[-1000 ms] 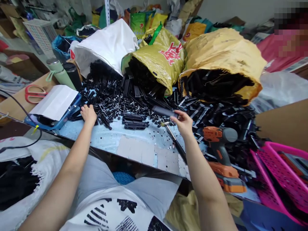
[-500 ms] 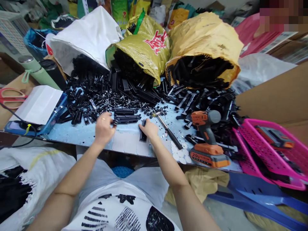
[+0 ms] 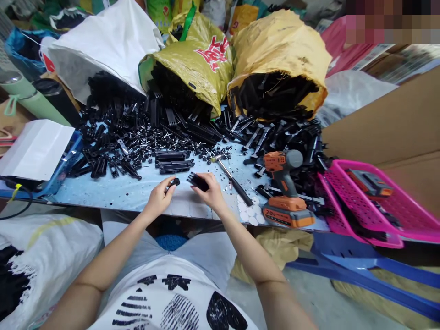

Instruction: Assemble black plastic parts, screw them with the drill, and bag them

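Note:
My left hand point(image 3: 160, 196) pinches a small black plastic piece point(image 3: 176, 181) with a rounded end, just above the front of the table. Close by on the right, my right hand point(image 3: 210, 192) grips a black slotted plastic part point(image 3: 198, 181), its pronged end pointing left toward the small piece. The two pieces are apart. Behind my hands lie several long black plastic parts point(image 3: 174, 161) side by side on the blue tabletop point(image 3: 137, 195). A hammer point(image 3: 237, 185) with a black handle rests right of my right hand.
An orange cordless power tool point(image 3: 283, 183) stands right, before a pink basket point(image 3: 385, 220). Heaps of black parts point(image 3: 134, 119) spread below a white sack point(image 3: 106, 46), a yellow-green sack point(image 3: 192, 68) and a yellow sack point(image 3: 278, 46). A blue tray point(image 3: 68, 167) is left.
My left hand has moved right with the small black piece, toward my right hand. My right hand has lifted and turned the slotted part. The whole view has shifted slightly.

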